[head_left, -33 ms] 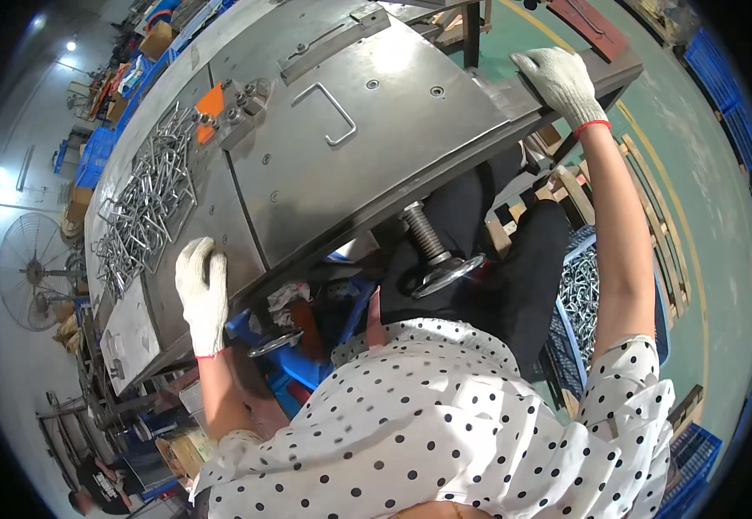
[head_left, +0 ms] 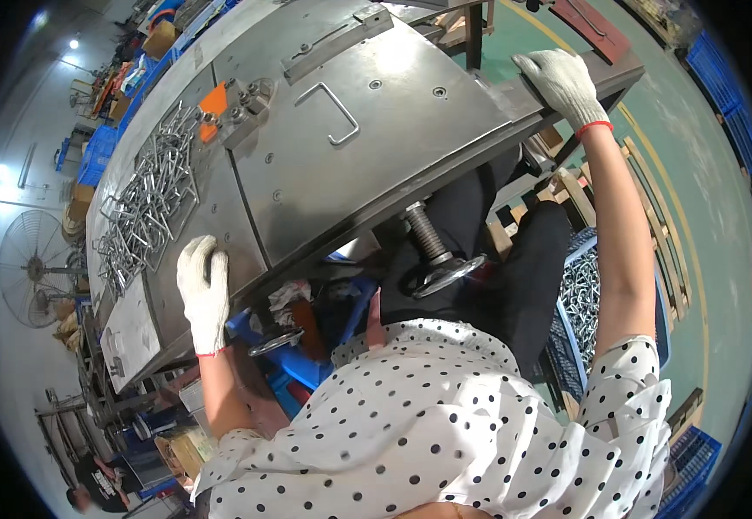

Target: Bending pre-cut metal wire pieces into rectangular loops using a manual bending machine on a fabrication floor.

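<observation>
I stand at a grey steel worktable (head_left: 376, 164). My left hand (head_left: 203, 290), in a white glove, lies flat on the tabletop near its front edge and holds nothing. Just beyond it lies a pile of bent metal wire pieces (head_left: 147, 216). My right hand (head_left: 563, 82), also gloved, reaches out with a straight arm and curls over the table's far right edge. A U-shaped metal handle (head_left: 339, 112) is fixed to the middle of the top. A small orange block (head_left: 213, 102) sits beside a clamp fixture.
Under the table hang a threaded screw with a handwheel (head_left: 445, 268) and blue parts (head_left: 307, 363). A blue crate of metal pieces (head_left: 596, 303) stands at my right on wooden pallets (head_left: 644, 190). A floor fan (head_left: 34, 268) is at left. Another person (head_left: 95, 484) sits at lower left.
</observation>
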`<state>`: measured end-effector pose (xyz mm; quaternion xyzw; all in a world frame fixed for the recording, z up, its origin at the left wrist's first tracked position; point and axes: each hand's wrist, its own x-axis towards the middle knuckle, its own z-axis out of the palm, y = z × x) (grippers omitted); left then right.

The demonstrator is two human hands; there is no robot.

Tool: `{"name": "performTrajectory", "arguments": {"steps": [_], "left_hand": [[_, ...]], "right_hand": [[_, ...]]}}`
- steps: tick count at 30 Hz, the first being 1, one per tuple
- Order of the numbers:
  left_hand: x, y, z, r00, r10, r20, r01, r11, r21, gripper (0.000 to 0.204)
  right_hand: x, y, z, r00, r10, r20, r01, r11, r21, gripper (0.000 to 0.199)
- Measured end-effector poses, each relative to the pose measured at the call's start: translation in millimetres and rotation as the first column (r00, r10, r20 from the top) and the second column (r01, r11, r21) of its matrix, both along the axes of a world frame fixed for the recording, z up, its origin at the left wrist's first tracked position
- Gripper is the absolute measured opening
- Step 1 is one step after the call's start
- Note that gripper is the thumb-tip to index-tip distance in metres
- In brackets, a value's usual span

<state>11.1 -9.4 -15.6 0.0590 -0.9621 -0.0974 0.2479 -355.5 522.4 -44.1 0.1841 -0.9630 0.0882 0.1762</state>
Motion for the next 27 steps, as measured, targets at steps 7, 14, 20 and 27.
{"name": "performTrajectory", "arguments": {"steps": [7, 14, 20, 27], "left_hand": [[0, -3, -2, 1.000, 0.015, -0.018, -0.013, 0.997, 0.072, 0.022], [-2, -3, -4, 0.998, 0.063, -0.010, -0.063, 0.996, 0.061, 0.024], [1, 4, -5, 0.997, 0.063, -0.042, -0.064, 0.997, -0.035, 0.029], [-1, 5, -1, 0.998, 0.044, -0.046, -0.047, 0.997, -0.057, 0.030]], "right_hand": [[-3, 0, -4, 0.999, 0.030, -0.045, -0.028, 0.999, 0.040, 0.056], [-6, -1, -1, 0.997, -0.031, 0.070, 0.027, 0.997, 0.066, 0.056], [-7, 0, 0, 0.997, -0.028, 0.068, 0.026, 0.999, 0.036, 0.058], [-7, -2, 0, 0.997, -0.041, 0.062, 0.039, 0.999, 0.037, 0.060]]}}
